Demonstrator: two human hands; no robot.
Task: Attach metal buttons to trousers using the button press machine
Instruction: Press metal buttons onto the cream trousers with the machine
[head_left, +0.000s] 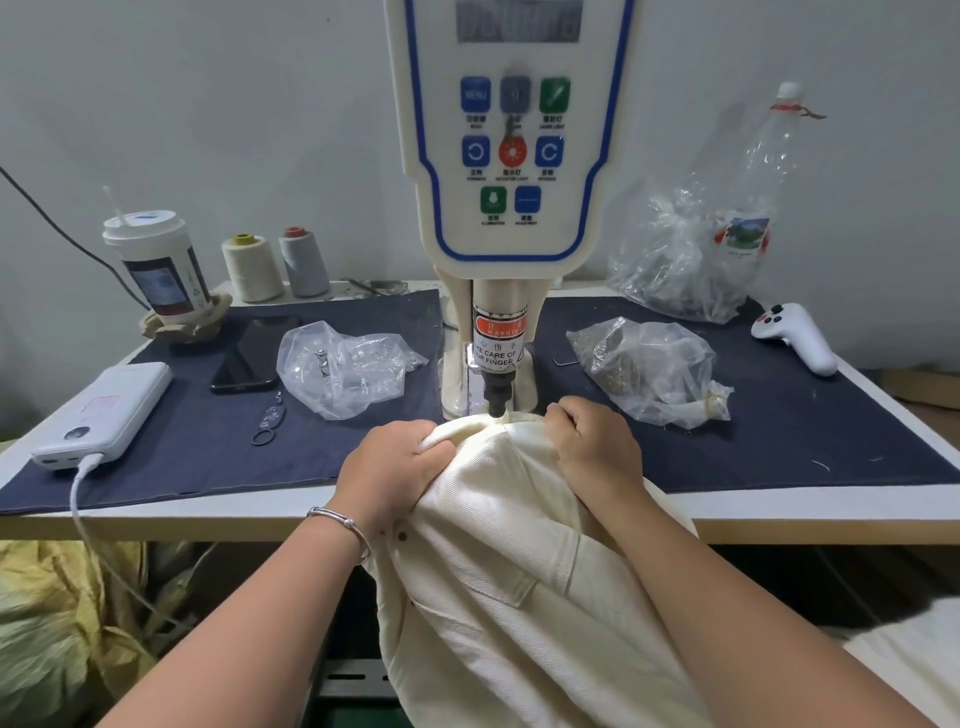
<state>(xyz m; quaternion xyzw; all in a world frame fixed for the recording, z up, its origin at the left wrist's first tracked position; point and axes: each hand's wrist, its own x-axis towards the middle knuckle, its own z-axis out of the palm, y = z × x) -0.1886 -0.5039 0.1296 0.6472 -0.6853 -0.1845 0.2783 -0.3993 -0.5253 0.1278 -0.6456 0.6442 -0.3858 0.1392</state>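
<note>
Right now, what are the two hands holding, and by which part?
Both hold the cream trousers by the top edge under the press head: left hand grips a bunched fold, right hand curls on the fabric.

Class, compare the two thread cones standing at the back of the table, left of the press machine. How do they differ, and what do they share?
The left thread cone is cream with a yellow core top; the right thread cone is grey with a red-orange one. The left cone looks wider and stands nearer the cup; the right cone stands nearer the machine. Both stand upright, side by side, beyond the dark cloth.
</note>
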